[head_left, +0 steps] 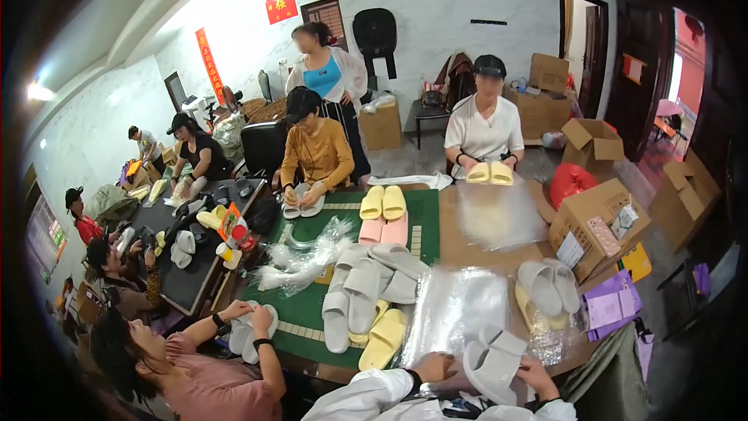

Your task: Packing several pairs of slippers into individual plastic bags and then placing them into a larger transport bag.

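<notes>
My right hand (536, 378) grips a pair of grey slippers (492, 360) by the right side, near the table's front edge. To the left of them, my left hand (435, 367) rests at the near edge of a stack of clear plastic bags (460, 308). Its fingers look bent together, and what they hold, if anything, is too small to make out. Left of the bags lies a heap of grey slippers (362, 296) with yellow slippers (382, 341) at its near end. Another grey pair (548, 284) sits right of the bags, by wrapped yellow slippers.
Pink slippers (383, 231) and a yellow pair (382, 203) stand on the green mat (425, 222), near loose clear bags (304, 257). Co-workers handle slippers around the table. Cardboard boxes (598, 214) and purple packaging (612, 304) flank the right side.
</notes>
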`<act>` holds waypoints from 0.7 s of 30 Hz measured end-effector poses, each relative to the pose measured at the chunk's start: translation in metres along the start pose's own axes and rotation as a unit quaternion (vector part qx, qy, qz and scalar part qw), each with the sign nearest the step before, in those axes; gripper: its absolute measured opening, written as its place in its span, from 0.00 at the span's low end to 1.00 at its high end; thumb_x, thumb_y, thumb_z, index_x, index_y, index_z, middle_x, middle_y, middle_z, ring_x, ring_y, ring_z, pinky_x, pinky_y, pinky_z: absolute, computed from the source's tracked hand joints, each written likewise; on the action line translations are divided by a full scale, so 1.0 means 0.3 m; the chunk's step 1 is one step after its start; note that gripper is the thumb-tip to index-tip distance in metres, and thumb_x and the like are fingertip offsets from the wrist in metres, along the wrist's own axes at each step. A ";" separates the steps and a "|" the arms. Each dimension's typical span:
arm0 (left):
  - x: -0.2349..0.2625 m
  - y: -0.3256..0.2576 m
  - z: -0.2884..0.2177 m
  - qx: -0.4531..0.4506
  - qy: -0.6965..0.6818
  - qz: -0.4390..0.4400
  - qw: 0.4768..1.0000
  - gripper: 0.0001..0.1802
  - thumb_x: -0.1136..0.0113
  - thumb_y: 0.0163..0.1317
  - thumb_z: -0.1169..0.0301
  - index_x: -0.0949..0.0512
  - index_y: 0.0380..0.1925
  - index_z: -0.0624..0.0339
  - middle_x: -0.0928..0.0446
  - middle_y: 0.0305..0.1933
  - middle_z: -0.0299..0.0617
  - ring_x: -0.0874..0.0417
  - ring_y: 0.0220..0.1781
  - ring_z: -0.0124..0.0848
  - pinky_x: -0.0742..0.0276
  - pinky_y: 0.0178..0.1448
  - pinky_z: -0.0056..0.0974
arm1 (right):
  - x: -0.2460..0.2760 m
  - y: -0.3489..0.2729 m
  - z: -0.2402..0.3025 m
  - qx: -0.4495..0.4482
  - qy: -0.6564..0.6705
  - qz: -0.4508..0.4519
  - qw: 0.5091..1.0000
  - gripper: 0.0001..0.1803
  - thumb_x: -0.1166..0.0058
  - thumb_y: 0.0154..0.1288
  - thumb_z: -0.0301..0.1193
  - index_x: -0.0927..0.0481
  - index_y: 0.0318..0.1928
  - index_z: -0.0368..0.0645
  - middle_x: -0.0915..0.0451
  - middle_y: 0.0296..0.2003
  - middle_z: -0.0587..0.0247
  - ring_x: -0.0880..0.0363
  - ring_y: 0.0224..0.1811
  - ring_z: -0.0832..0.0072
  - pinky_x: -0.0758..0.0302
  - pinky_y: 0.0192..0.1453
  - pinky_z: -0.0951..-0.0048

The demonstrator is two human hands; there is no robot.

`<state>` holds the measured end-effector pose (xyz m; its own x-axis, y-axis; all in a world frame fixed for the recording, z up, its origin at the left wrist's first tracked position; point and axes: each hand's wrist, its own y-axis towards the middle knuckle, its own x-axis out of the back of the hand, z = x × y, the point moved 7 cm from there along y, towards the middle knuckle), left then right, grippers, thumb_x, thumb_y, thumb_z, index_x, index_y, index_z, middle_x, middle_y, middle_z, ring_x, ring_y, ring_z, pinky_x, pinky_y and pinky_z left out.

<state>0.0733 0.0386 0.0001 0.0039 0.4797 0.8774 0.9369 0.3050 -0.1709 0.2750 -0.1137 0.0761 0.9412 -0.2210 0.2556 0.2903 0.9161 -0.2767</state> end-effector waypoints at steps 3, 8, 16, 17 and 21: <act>-0.055 0.000 0.066 0.030 -0.030 -0.041 0.998 0.15 0.50 0.54 0.59 0.24 0.38 0.53 0.24 0.43 0.44 0.24 0.45 0.43 0.29 0.45 0.47 | -0.035 -0.010 -0.024 -0.043 0.017 0.015 0.999 0.16 0.42 0.50 0.25 0.21 0.43 0.39 0.22 0.42 0.64 0.26 0.44 0.77 0.31 0.48 0.76; -0.039 0.001 0.040 0.043 -0.036 -0.029 0.998 0.10 0.53 0.53 0.67 0.24 0.29 0.61 0.25 0.36 0.51 0.22 0.37 0.50 0.27 0.41 0.50 | -0.031 -0.040 -0.055 -0.050 0.030 -0.018 0.998 0.16 0.43 0.49 0.25 0.21 0.43 0.40 0.22 0.37 0.66 0.26 0.39 0.79 0.31 0.44 0.77; -0.055 -0.033 0.045 0.007 0.024 -0.093 0.995 0.09 0.53 0.52 0.72 0.27 0.32 0.61 0.29 0.35 0.51 0.26 0.37 0.47 0.29 0.40 0.47 | -0.035 -0.045 0.018 -0.012 -0.062 -0.027 0.998 0.15 0.44 0.49 0.26 0.22 0.41 0.39 0.23 0.33 0.67 0.28 0.33 0.82 0.32 0.36 0.80; -0.014 -0.037 0.013 -0.011 0.045 -0.110 0.993 0.09 0.53 0.53 0.72 0.27 0.34 0.61 0.29 0.35 0.50 0.26 0.37 0.47 0.29 0.40 0.47 | -0.032 -0.042 0.011 0.003 -0.035 -0.024 0.999 0.15 0.45 0.49 0.26 0.22 0.41 0.39 0.23 0.34 0.67 0.28 0.33 0.81 0.31 0.37 0.80; 0.069 -0.070 -0.041 -0.025 0.061 -0.151 0.986 0.10 0.53 0.54 0.72 0.28 0.35 0.61 0.29 0.35 0.49 0.27 0.37 0.45 0.30 0.42 0.45 | -0.050 -0.029 -0.007 0.034 -0.016 -0.005 0.999 0.16 0.45 0.51 0.24 0.22 0.43 0.37 0.23 0.42 0.65 0.27 0.43 0.77 0.32 0.48 0.78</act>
<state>0.0580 0.0320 0.0274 -0.2386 0.2702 0.9328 0.9177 0.3769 0.1256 0.2589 -0.1190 0.0728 0.9322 -0.2200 0.2873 0.2857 0.9347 -0.2113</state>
